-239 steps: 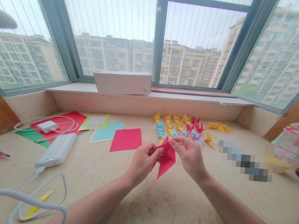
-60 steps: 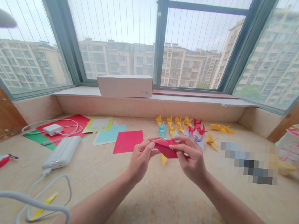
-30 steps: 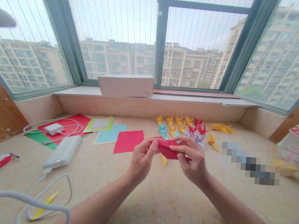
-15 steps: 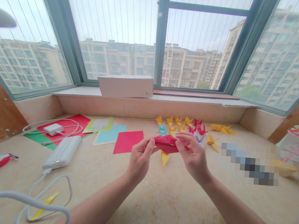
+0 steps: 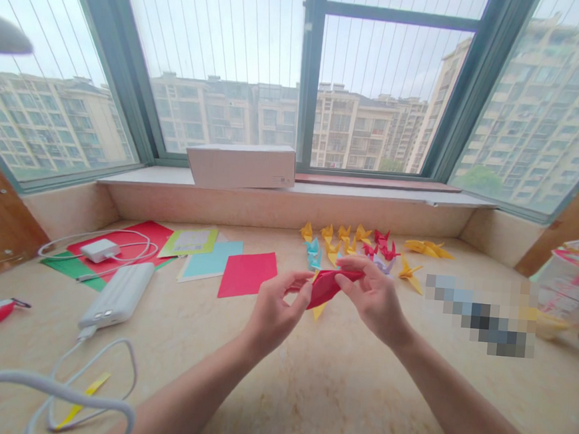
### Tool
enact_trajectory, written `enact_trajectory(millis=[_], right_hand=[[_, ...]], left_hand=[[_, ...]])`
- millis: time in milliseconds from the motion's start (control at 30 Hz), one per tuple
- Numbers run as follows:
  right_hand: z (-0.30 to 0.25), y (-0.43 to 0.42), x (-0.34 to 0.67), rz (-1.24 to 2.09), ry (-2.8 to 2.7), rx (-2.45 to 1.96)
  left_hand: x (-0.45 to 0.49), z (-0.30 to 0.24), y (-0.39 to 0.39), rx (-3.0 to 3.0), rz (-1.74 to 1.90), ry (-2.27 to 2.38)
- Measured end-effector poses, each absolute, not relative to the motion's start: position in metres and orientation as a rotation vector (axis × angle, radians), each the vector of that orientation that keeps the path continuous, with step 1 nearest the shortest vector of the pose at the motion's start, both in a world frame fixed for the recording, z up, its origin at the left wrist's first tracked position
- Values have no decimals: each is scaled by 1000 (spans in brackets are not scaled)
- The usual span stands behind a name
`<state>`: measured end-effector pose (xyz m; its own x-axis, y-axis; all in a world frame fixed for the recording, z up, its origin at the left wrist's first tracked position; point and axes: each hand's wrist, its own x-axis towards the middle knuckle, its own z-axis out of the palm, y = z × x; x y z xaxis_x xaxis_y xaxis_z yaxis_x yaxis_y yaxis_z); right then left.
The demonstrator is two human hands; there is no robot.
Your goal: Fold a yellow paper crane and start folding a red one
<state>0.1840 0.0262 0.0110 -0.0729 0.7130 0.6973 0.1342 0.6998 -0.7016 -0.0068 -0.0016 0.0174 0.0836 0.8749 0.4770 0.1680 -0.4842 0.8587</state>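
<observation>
My left hand [image 5: 277, 306] and right hand [image 5: 374, 300] pinch a narrow, folded red paper piece [image 5: 328, 288] between their fingertips, above the pale marble counter [image 5: 337, 374]. Small finished paper cranes [image 5: 333, 251] stand beyond; a flat red paper square [image 5: 247, 274] lies unfolded.

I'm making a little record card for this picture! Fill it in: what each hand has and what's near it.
Left hand: holds folded red origami paper
Right hand: holds the same paper
Just beyond the hands: flat red paper square
Further ahead: colourful origami cranes
Off to the left: white power bank
</observation>
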Motion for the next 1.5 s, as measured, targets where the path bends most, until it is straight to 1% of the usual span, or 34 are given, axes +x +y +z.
enact_trajectory(millis=[167, 300, 400, 600, 800, 933, 1167, 1267, 1400, 1500], right_hand=[[13, 19, 182, 449, -1838, -705], [13, 16, 182, 471, -1835, -683], [11, 18, 180, 562, -1749, -691], [12, 21, 176, 859, -1519, -691], [13, 23, 175, 984, -1380, -742], [8, 26, 174, 957, -1352, -758], [3, 34, 176, 848, -1272, -792], [7, 33, 176, 953, -1198, -752], [9, 28, 172, 1256, -1282, -661], [8, 24, 168, 1265, -1427, -714]], left_hand=[[-8, 17, -1, 1946, 1290, 1133], [-9, 14, 2, 1950, 1306, 1105], [-8, 14, 1, 1891, 1342, 1080], [-6, 14, -3, 1773, 1295, 1042], [-2, 3, 1, 1630, 1248, 1004], [0, 5, 0, 1612, 1171, 982], [1, 5, -4, 1696, 888, 943], [2, 3, -2, 1623, 911, 971], [2, 3, 0, 1525, 999, 906], [3, 1, 1, 1504, 988, 862]])
